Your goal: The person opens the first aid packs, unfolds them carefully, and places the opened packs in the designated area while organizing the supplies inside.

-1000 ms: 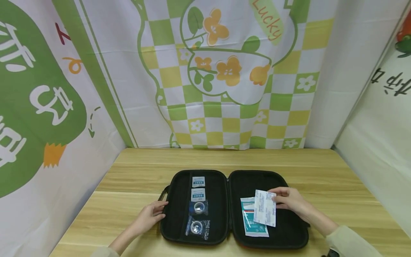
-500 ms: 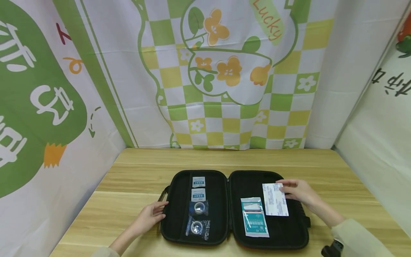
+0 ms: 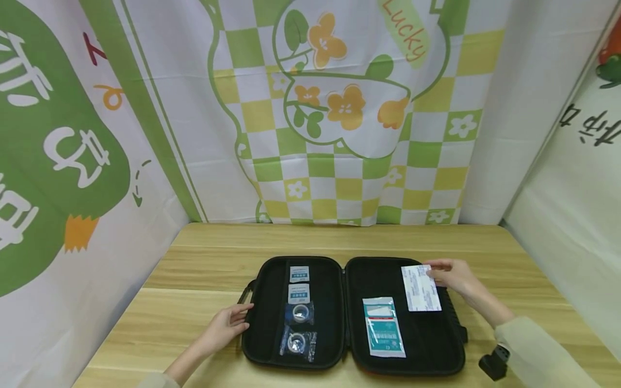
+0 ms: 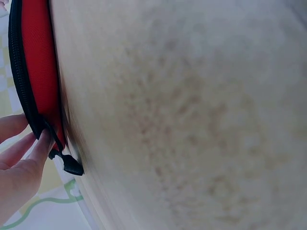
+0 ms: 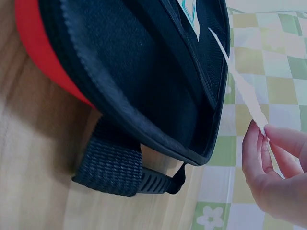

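My right hand (image 3: pixel 453 276) pinches a thin, flat white packet with bluish print (image 3: pixel 422 288) by its upper right corner. It overlaps the upper part of the right half of an open black case (image 3: pixel 354 323). In the right wrist view the packet (image 5: pixel 245 93) appears nearly edge-on, tilted over the case interior. A teal and white sealed packet (image 3: pixel 385 327) lies in that same half. My left hand (image 3: pixel 224 328) holds the case's left rim, close to its strap. The left wrist view shows the fingertips at the zipped edge of the red outer shell (image 4: pixel 38 62).
In the left half lie two small white and blue sachets (image 3: pixel 299 293) and two wrapped tape rolls (image 3: pixel 297 343) in a column. A black carry strap (image 5: pixel 112 158) sticks out from the right side. The case lies on a wooden table (image 3: pixel 339 240) with printed curtains (image 3: pixel 320 178) behind.
My right hand has carried the white packet up and to the right, away from the teal packet, which is now fully uncovered. My left hand stays at the rim.
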`<state>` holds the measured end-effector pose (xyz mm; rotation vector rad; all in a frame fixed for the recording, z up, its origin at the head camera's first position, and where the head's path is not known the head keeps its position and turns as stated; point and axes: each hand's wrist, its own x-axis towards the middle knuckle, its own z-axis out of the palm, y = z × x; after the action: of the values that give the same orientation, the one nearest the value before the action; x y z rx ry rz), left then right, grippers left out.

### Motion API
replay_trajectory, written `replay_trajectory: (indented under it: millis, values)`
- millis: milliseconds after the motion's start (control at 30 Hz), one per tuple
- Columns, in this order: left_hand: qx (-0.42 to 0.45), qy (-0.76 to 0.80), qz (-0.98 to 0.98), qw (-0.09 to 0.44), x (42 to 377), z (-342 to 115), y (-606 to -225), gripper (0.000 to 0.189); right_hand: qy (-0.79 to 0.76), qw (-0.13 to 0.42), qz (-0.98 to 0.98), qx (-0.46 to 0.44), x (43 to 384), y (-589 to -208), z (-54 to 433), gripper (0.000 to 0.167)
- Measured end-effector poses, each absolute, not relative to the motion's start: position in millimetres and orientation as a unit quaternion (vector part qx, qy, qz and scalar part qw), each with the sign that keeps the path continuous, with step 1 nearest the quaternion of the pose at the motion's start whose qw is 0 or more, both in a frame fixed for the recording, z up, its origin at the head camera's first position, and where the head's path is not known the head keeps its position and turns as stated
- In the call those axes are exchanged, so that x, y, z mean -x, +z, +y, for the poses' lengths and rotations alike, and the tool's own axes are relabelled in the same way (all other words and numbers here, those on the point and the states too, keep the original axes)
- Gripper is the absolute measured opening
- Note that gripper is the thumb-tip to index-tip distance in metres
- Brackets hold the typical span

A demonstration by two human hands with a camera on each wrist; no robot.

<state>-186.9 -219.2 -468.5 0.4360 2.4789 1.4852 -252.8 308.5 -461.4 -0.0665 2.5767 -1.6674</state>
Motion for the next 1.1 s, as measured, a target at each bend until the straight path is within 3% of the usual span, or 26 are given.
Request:
replay_trajectory:
  millis: [167, 500, 633, 867, 1100]
  values:
    - [-0.148, 0.510, 0.841, 0.107, 187.3, -219.3, -469.0, 0.042, -0.522, 0.027, 0.852, 0.020, 243.3, -432.1, 295.7, 0.035]
    - [-0.149, 0.503, 0.845, 0.101, 188.6, -218.7, -469.7, 0.042, -0.584, 0.015, 0.811, -0.007, 291.4, -496.8, 331.7, 0.038]
    - [-0.150, 0.502, 0.846, 0.099, 188.9, -218.4, -469.7, 0.041, -0.589, 0.043, 0.807, -0.008, 286.2, -477.6, 323.8, 0.026]
    - [-0.153, 0.503, 0.844, 0.105, 188.1, -218.9, -469.5, 0.042, -0.514, 0.067, 0.855, -0.022, 260.4, -426.9, 288.1, 0.033]
    - [-0.152, 0.502, 0.845, 0.105, 186.4, -218.7, -468.6, 0.042, -0.472, 0.059, 0.880, -0.016, 259.7, -423.1, 280.3, 0.027]
